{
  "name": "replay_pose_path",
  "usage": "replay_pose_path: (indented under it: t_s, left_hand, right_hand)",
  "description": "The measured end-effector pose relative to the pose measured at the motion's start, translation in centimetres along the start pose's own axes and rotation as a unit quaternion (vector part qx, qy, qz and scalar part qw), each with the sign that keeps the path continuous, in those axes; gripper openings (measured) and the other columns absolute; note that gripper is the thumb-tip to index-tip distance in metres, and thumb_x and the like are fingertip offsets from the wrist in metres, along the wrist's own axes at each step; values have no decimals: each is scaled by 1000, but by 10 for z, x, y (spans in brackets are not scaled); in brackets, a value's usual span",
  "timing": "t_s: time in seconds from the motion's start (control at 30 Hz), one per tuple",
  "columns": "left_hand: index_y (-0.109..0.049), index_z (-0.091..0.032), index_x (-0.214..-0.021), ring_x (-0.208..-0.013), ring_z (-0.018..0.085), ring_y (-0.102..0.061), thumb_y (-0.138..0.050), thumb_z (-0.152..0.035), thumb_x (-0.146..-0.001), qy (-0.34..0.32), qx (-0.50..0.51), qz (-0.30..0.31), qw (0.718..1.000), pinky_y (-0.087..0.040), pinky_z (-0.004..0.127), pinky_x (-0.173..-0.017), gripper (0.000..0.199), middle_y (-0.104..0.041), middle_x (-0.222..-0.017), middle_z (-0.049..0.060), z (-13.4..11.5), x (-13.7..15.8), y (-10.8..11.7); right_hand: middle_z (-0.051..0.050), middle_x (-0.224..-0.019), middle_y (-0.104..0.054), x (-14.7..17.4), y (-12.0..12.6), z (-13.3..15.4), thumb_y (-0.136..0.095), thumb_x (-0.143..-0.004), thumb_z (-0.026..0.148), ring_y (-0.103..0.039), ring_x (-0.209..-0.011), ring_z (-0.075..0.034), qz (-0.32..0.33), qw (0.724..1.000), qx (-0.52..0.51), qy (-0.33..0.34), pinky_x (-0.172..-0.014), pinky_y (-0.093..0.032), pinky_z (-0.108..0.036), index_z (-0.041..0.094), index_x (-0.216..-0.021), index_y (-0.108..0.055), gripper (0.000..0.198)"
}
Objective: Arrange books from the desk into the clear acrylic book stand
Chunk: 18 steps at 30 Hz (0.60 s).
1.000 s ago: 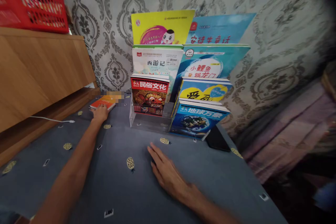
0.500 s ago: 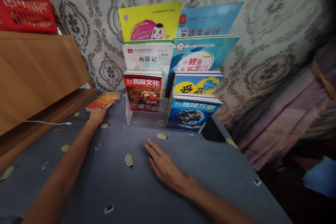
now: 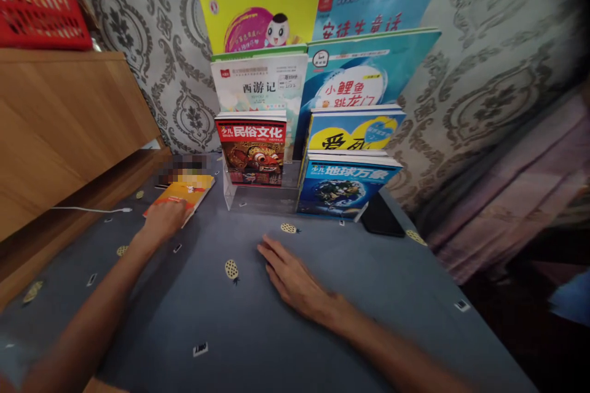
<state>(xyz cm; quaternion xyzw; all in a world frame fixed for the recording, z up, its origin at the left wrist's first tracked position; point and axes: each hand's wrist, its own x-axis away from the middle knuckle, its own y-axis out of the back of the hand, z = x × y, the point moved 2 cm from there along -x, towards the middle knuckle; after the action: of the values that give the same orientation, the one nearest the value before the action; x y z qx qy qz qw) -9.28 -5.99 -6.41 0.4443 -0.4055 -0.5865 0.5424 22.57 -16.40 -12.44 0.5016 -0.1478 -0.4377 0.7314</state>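
My left hand (image 3: 166,220) grips the near edge of an orange book (image 3: 196,187) at the left of the table. Behind that book lies a darker item (image 3: 166,178), partly blurred out. My right hand (image 3: 295,279) rests on the blue patterned cloth (image 3: 258,344), fingers stretched out and holding nothing. Beyond it stands a clear book rack (image 3: 262,201) with several books upright in two columns. At the front left is a red-covered book (image 3: 255,156); at the front right is a blue book with a globe (image 3: 341,190).
A black phone (image 3: 382,215) lies right of the rack. A white cable (image 3: 92,209) runs along the left near a wooden cabinet (image 3: 59,129) with a red basket (image 3: 39,3) on top. A pinkish curtain (image 3: 498,196) hangs at the right, and patterned wallpaper covers the back wall.
My left hand has drawn the orange book nearer, uncovering the darker item behind it. My right hand stays on the cloth. The whole view has shifted slightly.
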Motion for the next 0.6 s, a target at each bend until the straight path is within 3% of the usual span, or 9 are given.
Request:
replay_pose_path:
  t_s: [0.1, 0.2, 0.3, 0.43, 0.6]
  left_hand:
    - [-60, -14, -123, -109, 36, -68, -30, -41, -103, 41, 23, -10, 999, -51, 48, -89, 46, -71, -115, 21, 18, -28, 4]
    - [-47, -9, -140, -125, 39, -58, -29, -40, -102, 89, 52, -15, 995, -51, 49, -92, 52, -59, -138, 25, 34, -57, -1]
    - [-46, -7, -142, -120, 35, -63, -26, -39, -103, 116, 85, 4, 990, -53, 43, -89, 54, -61, -135, 25, 39, -70, -16]
    - [-45, -7, -144, -121, 33, -62, -20, -34, -104, 133, 96, 2, 986, -51, 40, -94, 55, -61, -135, 23, 37, -66, -32]
    - [-47, -11, -144, -120, 32, -62, -23, -34, -103, 129, 74, -12, 989, -47, 40, -100, 53, -62, -129, 23, 29, -44, -31]
  right_hand:
    - [-22, -155, -44, -1, -3, -1, -39, -101, 20, -50, -140, -30, -4, 1000, -3, 3, -112, -47, -48, 8, -144, -52, 46]
    - [-21, -153, -47, 1, -3, -1, -42, -101, 18, -50, -139, -29, -14, 1000, -1, 6, -112, -48, -45, 10, -141, -54, 43]
    - [-19, -153, -48, 2, -3, -1, -44, -100, 17, -49, -140, -27, -29, 999, 4, 13, -112, -48, -44, 14, -139, -57, 41]
    - [-21, -149, -51, 1, -4, -3, -43, -100, 17, -53, -137, -28, -34, 999, 7, 33, -111, -50, -45, 12, -134, -60, 38]
    - [-21, -147, -53, -1, -7, -6, -44, -99, 17, -55, -135, -26, -43, 998, 17, 53, -112, -49, -42, 12, -129, -63, 36]
